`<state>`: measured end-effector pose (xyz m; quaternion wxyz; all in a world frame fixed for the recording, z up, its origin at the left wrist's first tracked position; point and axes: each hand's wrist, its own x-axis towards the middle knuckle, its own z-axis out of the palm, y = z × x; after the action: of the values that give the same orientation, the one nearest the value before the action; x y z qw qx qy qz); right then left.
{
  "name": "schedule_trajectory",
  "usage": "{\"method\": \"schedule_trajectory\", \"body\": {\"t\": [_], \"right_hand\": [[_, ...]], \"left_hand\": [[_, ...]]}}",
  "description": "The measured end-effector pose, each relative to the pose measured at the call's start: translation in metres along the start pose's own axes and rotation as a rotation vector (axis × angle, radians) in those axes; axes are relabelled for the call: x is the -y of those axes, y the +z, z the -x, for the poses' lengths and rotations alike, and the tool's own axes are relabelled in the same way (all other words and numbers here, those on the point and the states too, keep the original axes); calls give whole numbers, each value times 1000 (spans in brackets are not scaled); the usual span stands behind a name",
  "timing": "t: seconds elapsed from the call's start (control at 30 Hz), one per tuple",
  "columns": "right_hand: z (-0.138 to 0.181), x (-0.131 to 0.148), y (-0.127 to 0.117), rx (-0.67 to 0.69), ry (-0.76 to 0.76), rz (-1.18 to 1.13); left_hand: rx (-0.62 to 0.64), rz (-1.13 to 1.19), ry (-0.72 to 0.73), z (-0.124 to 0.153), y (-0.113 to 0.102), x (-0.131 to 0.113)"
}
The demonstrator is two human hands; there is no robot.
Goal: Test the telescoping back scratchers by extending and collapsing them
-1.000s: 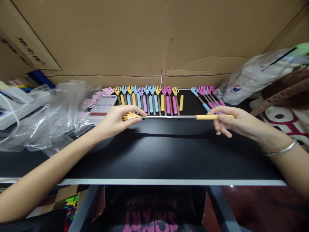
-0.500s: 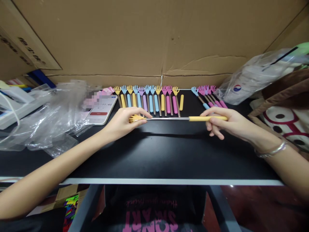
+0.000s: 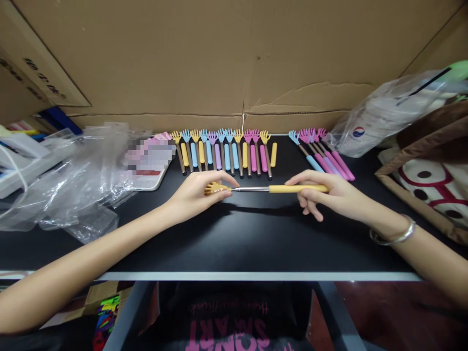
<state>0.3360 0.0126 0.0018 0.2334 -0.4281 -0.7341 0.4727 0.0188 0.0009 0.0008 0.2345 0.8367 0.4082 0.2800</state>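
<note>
I hold a yellow telescopic back scratcher [image 3: 278, 188] level above the black table [image 3: 234, 239]. My left hand [image 3: 193, 195] pinches its claw-shaped head between thumb and fingers. My right hand [image 3: 329, 195] is closed round its yellow handle. A short length of metal rod shows between the two hands. Behind it, a row of back scratchers [image 3: 223, 153] in yellow, blue, purple and pink lies side by side, with a smaller group [image 3: 321, 153] of blue and pink ones to the right.
A phone [image 3: 149, 168] lies left of the row, beside crumpled clear plastic bags [image 3: 73, 180]. A filled plastic bag [image 3: 387, 114] and a brown fabric bag [image 3: 427, 165] sit at the right. Cardboard boxes [image 3: 234, 58] wall off the back of the table.
My hands have come closer together and the metal rod between them has become much shorter. The right hand moved left with the handle, the left hand slightly right.
</note>
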Motion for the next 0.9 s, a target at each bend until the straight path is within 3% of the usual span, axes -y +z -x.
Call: {"method": "schedule_trajectory", "body": {"t": [0.4, 0.6, 0.77, 0.9], "right_hand": [[0, 0, -7, -69, -90, 153], [2, 2, -11, -141, -151, 342], [3, 2, -15, -233, -300, 720], [-1, 9, 2, -265, -451, 1064]], "left_hand": [[19, -40, 62, 0, -3, 4], [53, -237, 64, 2, -8, 8], [13, -369, 50, 3, -8, 5], [-38, -324, 81, 3, -2, 0]]}}
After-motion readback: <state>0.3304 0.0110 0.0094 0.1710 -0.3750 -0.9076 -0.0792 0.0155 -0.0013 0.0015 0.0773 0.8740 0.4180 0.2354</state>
